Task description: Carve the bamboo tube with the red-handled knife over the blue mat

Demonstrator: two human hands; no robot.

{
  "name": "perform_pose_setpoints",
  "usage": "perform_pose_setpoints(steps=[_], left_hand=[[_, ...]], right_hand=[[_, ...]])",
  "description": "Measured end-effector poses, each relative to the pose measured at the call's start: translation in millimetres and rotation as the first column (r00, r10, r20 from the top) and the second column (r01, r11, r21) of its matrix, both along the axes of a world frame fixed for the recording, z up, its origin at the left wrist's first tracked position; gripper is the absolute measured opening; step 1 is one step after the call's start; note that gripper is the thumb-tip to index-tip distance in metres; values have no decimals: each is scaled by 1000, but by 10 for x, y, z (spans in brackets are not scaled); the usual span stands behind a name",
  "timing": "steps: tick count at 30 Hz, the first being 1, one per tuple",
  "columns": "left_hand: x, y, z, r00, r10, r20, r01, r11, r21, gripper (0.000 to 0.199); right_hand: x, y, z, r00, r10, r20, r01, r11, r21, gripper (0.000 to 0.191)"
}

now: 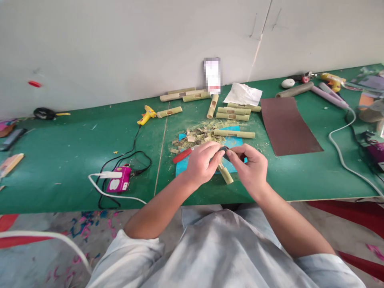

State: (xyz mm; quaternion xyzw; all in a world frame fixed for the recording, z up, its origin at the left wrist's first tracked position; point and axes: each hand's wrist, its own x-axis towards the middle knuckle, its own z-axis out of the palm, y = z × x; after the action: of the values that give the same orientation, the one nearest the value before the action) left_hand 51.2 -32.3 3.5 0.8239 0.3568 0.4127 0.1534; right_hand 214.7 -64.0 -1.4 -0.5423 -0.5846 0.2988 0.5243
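Note:
My left hand (204, 162) and my right hand (250, 164) meet over a blue sheet (234, 142), fingers closed in a pinch. Between the fingertips shows a small dark flat piece (225, 155), which looks like folded sandpaper; the fingers cover part of it. Just below the fingers a short bamboo tube (226, 176) points toward me, its far end hidden. A red-handled tool (183, 155) lies beside my left hand, partly covered by it. Beyond the hands are a bamboo tube (234, 133) and a heap of bamboo chips and shavings (198, 136).
Several notched bamboo tubes (233, 116) lie farther back, near a phone (212, 76) against the wall. A brown sheet (289, 126) is at right. To the left are a yellow glue gun (147, 115) and a purple power strip (119, 179) with cables.

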Motion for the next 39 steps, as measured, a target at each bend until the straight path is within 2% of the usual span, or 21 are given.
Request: perform_pose_setpoints(steps=[4,6,9,17,22,29,32,35,39], left_hand=[[4,-4,17,1000,-8,7,8,999,-34,21],[3,-9,21,1000,-10,4,10,999,-38,24],[-3,-12,19,1000,-19,-11,19,999,-27,30],[-24,-15,-2,999,-49,-3,49,999,-4,31],[-11,-31,18,996,-81,42,81,997,-8,31],[10,-44,33,989,-136,57,136,991,0,34],[21,-53,23,989,-135,61,136,991,-9,34],[33,-58,11,990,-70,119,78,995,-64,32],[29,-44,7,974,22,223,5,992,-122,30]], right_hand=[[23,36,-11,1000,-12,20,10,995,96,9],[43,56,-5,999,-11,39,6,990,140,12],[68,69,27,995,55,83,-67,986,154,16],[74,67,100,981,187,-59,-185,982,40,11],[75,71,82,969,205,-140,-208,978,-10,7],[75,39,55,893,231,-387,-318,931,-178,18],[71,31,45,898,230,-376,-312,934,-175,18],[61,31,27,930,194,-314,-247,959,-139,16],[50,28,-12,954,154,-257,-212,954,-214,18]])
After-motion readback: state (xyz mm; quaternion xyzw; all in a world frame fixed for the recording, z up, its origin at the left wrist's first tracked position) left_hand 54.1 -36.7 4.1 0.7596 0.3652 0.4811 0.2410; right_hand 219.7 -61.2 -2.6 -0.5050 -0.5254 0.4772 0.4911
